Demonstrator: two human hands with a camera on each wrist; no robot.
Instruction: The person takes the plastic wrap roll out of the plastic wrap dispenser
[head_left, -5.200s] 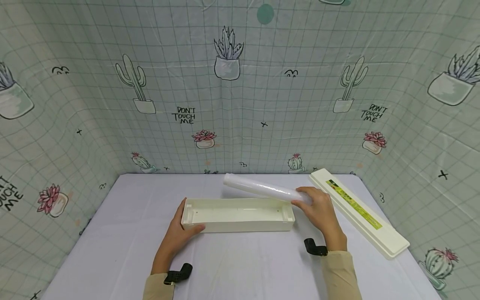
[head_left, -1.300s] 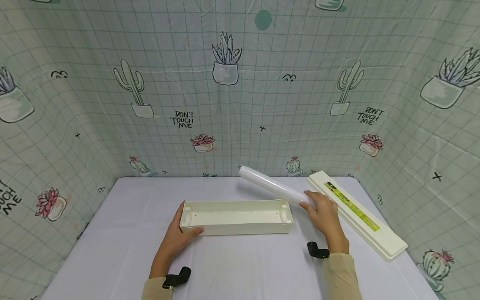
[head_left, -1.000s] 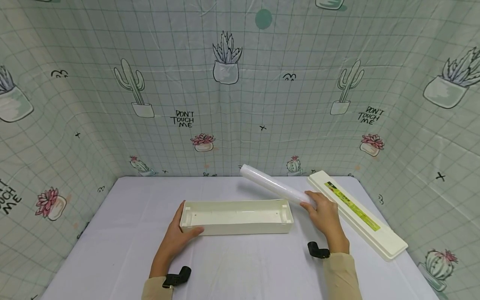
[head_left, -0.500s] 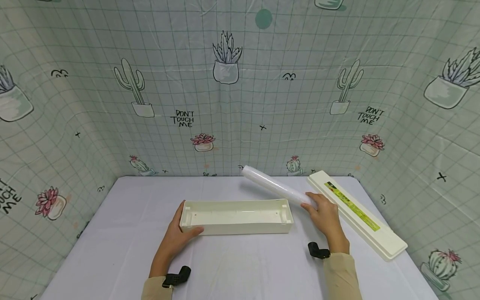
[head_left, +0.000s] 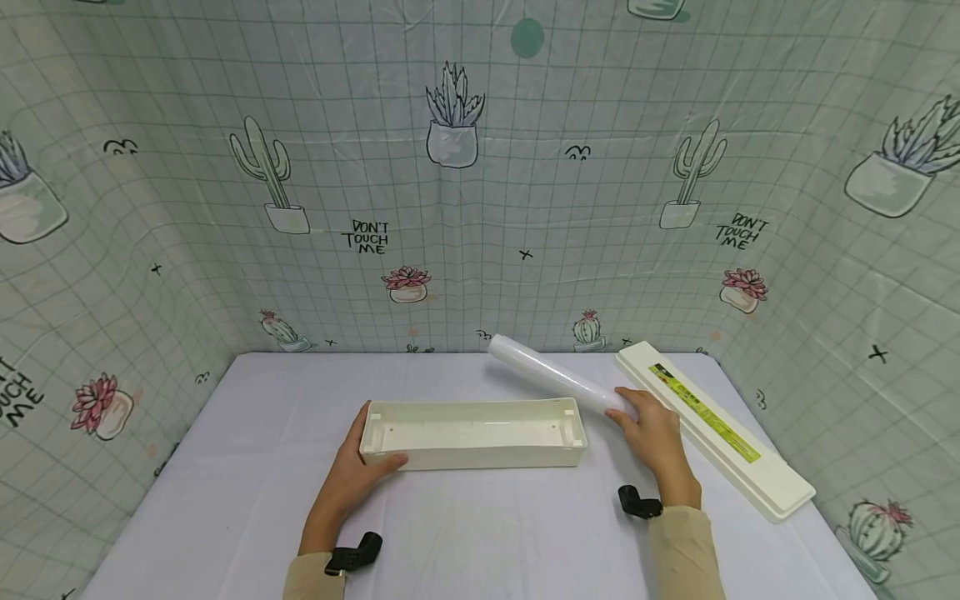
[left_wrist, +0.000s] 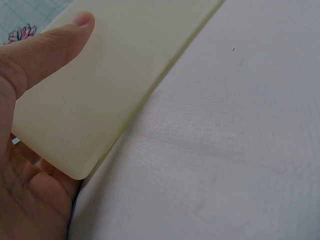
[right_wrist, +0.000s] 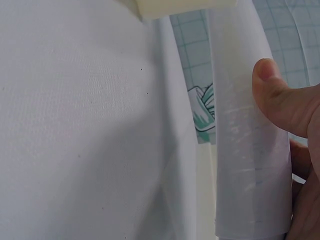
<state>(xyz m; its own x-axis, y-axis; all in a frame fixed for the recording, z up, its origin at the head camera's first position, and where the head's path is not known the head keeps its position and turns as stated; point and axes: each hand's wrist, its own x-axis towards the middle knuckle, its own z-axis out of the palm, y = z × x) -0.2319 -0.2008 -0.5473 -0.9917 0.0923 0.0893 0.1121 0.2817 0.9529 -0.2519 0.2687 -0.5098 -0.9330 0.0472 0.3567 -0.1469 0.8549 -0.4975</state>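
Observation:
A long cream plastic box (head_left: 472, 457), open at the top and with nothing inside it, sits mid-table. My left hand (head_left: 352, 471) grips its left end, thumb on the front wall; the left wrist view shows the thumb flat against the box wall (left_wrist: 100, 90). In my right hand (head_left: 651, 432) is a roll of clear plastic film (head_left: 551, 372), held by its near right end. The roll slants up and away to the left, behind the box's right end. In the right wrist view the thumb presses along the film roll (right_wrist: 247, 125), with fingers behind it.
A long cream lid (head_left: 712, 425) with a yellow-green label lies slanted on the right of the white-covered table (head_left: 465, 533), just beyond my right hand. A patterned cloth (head_left: 480, 200) rises behind and at both sides.
Compared with several seconds ago, the film roll has shifted right, away from over the box, and tilts more. In the last second it has edged slightly rightward. My left hand keeps its hold.

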